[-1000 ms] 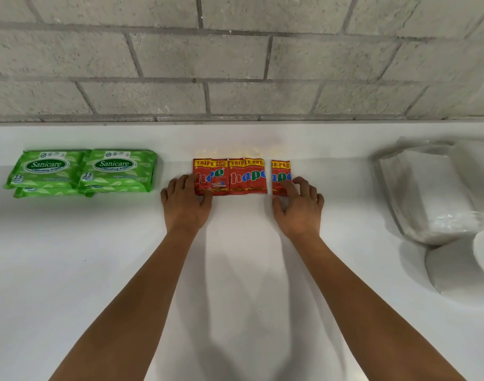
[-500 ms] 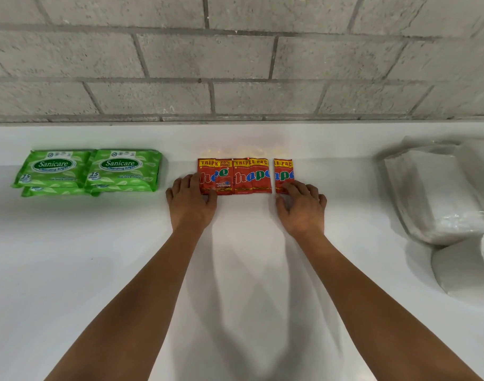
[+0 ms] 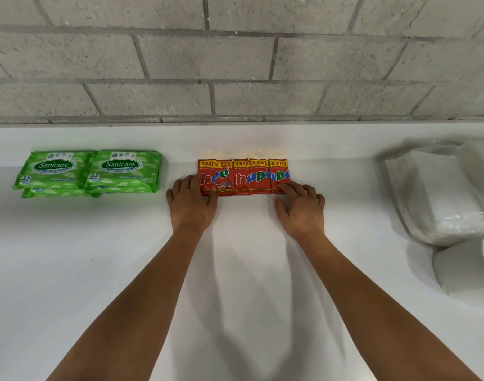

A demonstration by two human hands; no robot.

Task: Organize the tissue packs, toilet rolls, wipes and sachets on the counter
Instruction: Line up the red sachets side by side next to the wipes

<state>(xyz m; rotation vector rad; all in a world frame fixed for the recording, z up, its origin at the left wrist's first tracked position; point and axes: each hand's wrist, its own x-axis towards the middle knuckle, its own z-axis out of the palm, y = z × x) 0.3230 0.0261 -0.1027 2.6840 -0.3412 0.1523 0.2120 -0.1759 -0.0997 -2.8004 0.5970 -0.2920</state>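
2 bare forearms are showing, running up from the lower frame; no sleeves are covering them; left hand (image 3: 191, 202) and right hand (image 3: 301, 209) are wearing nothing.

Bright, soft shadows, curved edges

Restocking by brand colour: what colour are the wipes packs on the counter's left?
Bright green wipes packs with a dark green oval logo, clearest in the head view.

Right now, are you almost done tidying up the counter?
About halfway. The green wipes packs sit neatly stacked at the left. My left hand and right hand are pressing the red sachets into one row. The tissue packs and toilet roll at the right look unsorted.
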